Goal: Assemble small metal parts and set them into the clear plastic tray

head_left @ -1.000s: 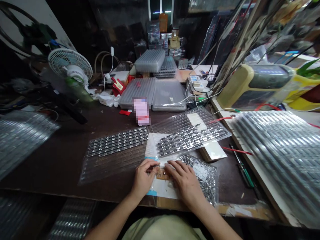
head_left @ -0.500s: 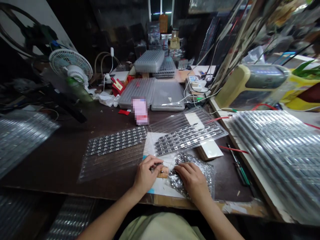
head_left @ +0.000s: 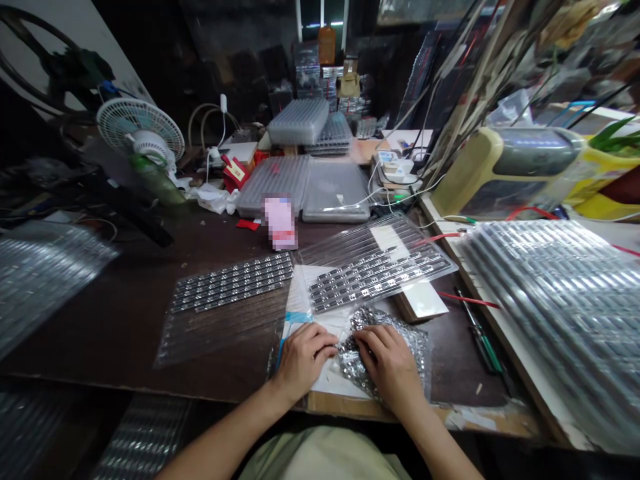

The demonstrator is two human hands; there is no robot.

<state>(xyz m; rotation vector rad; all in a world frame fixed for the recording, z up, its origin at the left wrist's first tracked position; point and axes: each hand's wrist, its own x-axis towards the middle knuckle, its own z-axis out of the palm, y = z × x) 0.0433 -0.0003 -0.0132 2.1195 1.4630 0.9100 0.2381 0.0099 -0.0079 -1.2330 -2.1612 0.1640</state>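
the right hand [head_left: 387, 365] clamps a bag of small metal parts [head_left: 363, 367]; the left hand [head_left: 303, 360] curls beside it on white paper [head_left: 325, 323], maybe closed on something hidden.

dark wall [head_left: 225, 60], narrow bright window [head_left: 321, 12]

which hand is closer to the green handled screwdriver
Right. The right hand rests on the bag of silver parts, left of the green-handled screwdriver; the left hand lies farther left.
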